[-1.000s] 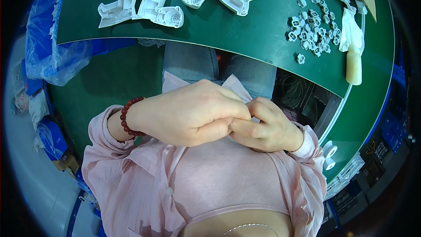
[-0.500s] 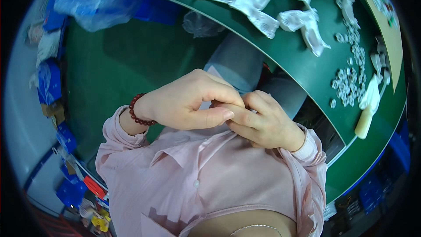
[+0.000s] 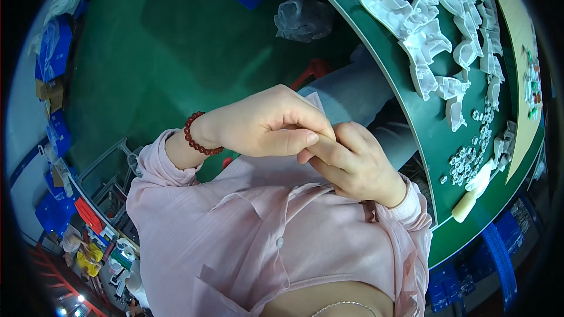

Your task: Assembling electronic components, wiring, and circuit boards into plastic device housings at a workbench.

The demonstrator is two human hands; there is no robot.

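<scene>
My left hand [image 3: 273,122], with a dark red bead bracelet [image 3: 194,135] on its wrist, is in front of my pink shirt [image 3: 205,229]. Its thumb and index finger are pressed around a finger of my right hand [image 3: 358,161]. The fingers of the right hand are curled inward against the left. Whether anything small lies between them cannot be seen. Both hands are over my lap, apart from the green table [image 3: 376,70]. On that table, to the right, are white plastic shell parts [image 3: 411,26] and a pile of small clear pieces [image 3: 464,164].
A screwdriver-like tool with a cream handle [image 3: 464,206] lies near the table's right edge. Beyond it is a tan board [image 3: 520,82]. A clear plastic bag [image 3: 302,20] sits past the table's left side. Blue bins [image 3: 56,53] line the far left.
My view has turned, so the table sits further right and more green floor shows. My hands stay clasped in nearly the same place. The white parts look clearer now.
</scene>
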